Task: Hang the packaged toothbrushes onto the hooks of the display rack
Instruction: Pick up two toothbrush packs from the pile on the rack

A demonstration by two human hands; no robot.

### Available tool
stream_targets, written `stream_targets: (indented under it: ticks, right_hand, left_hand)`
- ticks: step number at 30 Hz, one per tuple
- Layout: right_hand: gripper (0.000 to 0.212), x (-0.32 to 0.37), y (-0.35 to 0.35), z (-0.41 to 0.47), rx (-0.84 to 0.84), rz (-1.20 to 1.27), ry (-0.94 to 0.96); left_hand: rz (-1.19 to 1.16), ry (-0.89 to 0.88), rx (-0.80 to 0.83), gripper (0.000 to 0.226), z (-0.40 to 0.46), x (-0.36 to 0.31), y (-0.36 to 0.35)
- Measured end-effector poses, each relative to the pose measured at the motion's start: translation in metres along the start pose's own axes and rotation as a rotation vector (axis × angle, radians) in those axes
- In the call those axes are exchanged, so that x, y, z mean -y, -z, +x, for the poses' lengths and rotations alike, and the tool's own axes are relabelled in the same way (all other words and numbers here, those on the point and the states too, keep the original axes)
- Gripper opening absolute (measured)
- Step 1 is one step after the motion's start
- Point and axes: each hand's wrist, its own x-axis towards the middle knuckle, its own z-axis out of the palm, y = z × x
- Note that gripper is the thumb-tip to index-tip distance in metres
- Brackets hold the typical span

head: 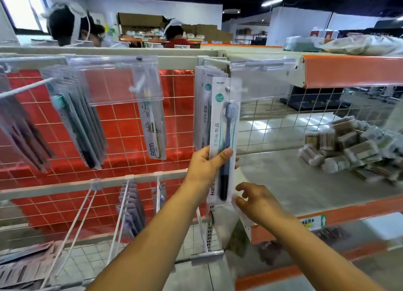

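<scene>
Right hand [259,203] hovers, fingers loosely apart; left hand [205,166] fingers clamp packaged toothbrush [224,138] near hook [227,89].

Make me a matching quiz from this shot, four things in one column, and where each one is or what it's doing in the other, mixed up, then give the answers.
1. left hand
2. right hand
3. cotton swab packs
4. clear price tag holder

A. piled on the shelf at right
B. hangs at the hook's front end
C. grips the packaged toothbrush
D. open, just below the package

Pairs: 1-C, 2-D, 3-A, 4-B
</scene>
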Motion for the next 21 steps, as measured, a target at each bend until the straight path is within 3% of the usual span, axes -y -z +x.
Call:
stream_targets:
  ticks: [7, 10, 16, 21]
  right_hand:
    - [0.038, -0.004, 0.000, 0.009, 0.021, 0.018, 0.007]
    - [0.038, -0.004, 0.000, 0.011, 0.038, 0.025, 0.011]
    - [0.035, 0.004, 0.006, 0.007, 0.032, 0.046, 0.057]
    - [0.034, 0.018, 0.002, 0.004, 0.060, 0.050, 0.118]
  left_hand:
    - [0.003, 0.032, -0.064, 0.019, 0.036, -0.003, 0.002]
    - [0.034, 0.057, -0.077, 0.011, 0.041, 0.001, 0.005]
    - [0.383, 0.059, -0.110, 0.034, 0.025, 0.014, 0.016]
    - [0.871, 0.115, -0.019, 0.048, 0.007, 0.034, 0.050]
